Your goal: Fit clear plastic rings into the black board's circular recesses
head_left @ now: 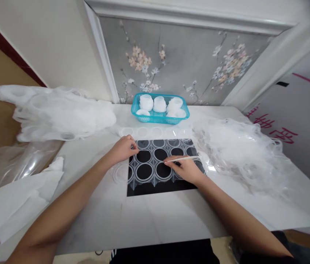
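My right hand (pixel 187 169) clamps white stick (pixel 181 159), 3 o'clock on black mat (pixel 160 188); left hand (pixel 126 147) at 10, can't tell if closed; teal basket (pixel 155 119) at 12.

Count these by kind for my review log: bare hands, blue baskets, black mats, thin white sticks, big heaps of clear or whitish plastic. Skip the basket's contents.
Hands: 2 (left hand, right hand)
Blue basket: 1
Black mat: 1
Thin white stick: 1
Plastic heaps: 2 (left heap, right heap)
Total: 7
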`<state>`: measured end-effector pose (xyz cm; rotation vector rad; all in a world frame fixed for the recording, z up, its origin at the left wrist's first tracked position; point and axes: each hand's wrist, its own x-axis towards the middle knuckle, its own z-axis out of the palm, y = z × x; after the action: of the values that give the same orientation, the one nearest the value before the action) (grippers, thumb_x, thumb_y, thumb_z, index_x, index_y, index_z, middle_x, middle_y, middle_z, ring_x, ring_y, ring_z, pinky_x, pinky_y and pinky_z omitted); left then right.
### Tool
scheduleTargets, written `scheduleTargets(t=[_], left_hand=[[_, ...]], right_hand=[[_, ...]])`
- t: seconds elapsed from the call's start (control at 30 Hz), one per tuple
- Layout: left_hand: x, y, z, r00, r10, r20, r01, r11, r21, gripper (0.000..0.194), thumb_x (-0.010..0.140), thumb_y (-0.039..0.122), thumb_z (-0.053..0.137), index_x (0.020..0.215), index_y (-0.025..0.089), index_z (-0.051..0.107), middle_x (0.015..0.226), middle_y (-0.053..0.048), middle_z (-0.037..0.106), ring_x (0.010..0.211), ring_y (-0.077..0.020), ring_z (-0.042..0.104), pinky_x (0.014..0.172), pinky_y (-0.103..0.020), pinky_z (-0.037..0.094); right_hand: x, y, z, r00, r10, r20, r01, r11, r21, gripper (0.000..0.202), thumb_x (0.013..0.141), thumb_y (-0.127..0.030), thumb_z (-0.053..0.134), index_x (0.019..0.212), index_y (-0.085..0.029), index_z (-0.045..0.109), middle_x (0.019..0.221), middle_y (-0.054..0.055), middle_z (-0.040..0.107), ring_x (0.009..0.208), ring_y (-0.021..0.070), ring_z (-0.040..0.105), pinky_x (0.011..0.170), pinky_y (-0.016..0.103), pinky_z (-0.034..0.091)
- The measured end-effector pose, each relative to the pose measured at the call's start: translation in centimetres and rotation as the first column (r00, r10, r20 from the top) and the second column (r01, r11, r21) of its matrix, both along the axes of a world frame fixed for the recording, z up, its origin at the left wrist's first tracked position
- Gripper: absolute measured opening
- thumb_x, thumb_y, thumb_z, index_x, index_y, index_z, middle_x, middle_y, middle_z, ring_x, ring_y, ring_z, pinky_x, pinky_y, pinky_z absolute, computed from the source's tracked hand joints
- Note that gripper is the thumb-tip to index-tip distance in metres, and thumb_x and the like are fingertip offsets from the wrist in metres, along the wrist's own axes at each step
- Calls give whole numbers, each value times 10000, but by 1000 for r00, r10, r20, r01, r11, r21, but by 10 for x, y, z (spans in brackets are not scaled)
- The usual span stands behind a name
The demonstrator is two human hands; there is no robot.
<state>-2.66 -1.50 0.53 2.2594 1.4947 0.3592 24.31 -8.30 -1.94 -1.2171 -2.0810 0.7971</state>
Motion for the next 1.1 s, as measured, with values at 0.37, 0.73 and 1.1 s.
scheduleTargets(t=[0.37, 0.73, 1.1], left_hand=[[-33, 17, 14, 998, 36, -60, -38, 999, -23, 185, 685, 326, 581, 680, 173, 685, 876, -50, 597, 810, -187, 575, 750, -298, 440], [-43, -15, 78, 1000, -9, 28, 11, 995, -97, 235, 720, 439, 619, 737, 217, 694, 947, -17, 618, 800, -166, 559, 731, -283, 431], [23, -50, 58, 893, -194, 406, 312, 917, -248, 209, 749, 419, 643, 747, 219, 705, 894, -18, 548, 775, -134, 539, 738, -295, 452]], right_hand=[[1, 1, -1, 999, -30, 12, 30, 999, -32, 189, 872, -340, 552, 893, -231, 705, 943, 20, 733, 868, 204, 672, 728, 314, 501], [0, -6, 6, 927, -52, -370, -54, 961, -272, 197, 793, -383, 662, 886, -223, 729, 1040, 75, 713, 997, 231, 652, 861, 387, 509], [-21, -29, 13, 583, -164, -795, -599, 575, -558, 354, 617, -534, 771, 712, -216, 647, 1008, 58, 700, 1041, 252, 635, 990, 483, 428]])
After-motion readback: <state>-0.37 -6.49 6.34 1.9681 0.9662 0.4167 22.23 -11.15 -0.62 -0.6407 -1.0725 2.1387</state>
